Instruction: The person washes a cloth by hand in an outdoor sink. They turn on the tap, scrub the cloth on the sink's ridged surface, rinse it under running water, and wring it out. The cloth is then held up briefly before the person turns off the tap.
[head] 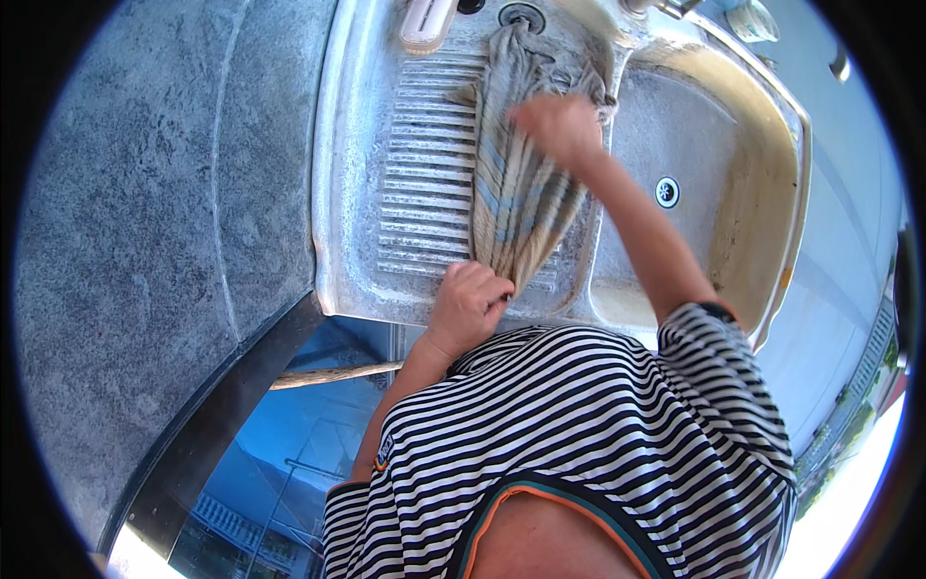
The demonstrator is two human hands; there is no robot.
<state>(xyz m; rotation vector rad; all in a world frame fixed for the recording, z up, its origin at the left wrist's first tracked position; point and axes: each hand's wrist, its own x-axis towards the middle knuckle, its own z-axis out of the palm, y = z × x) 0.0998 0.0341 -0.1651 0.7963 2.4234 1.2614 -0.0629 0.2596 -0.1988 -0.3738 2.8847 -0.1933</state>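
A wet-looking beige and grey cloth with blue stripes [499, 195] lies stretched over the ribbed washboard [427, 188] of a laundry sink, its far end bunched near a drain. My left hand [470, 300] grips the gathered near end of the cloth at the sink's front edge. My right hand [561, 130], blurred, is over the upper right part of the cloth with its fingers curled; whether it holds anything is hidden.
A scrub brush [425, 27] lies at the washboard's far end, by the drain [522, 17]. To the right is a deeper basin [669, 137] with its own drain. A faucet [676, 7] stands at the back. A grey stone-like countertop [159, 181] adjoins the sink's left side.
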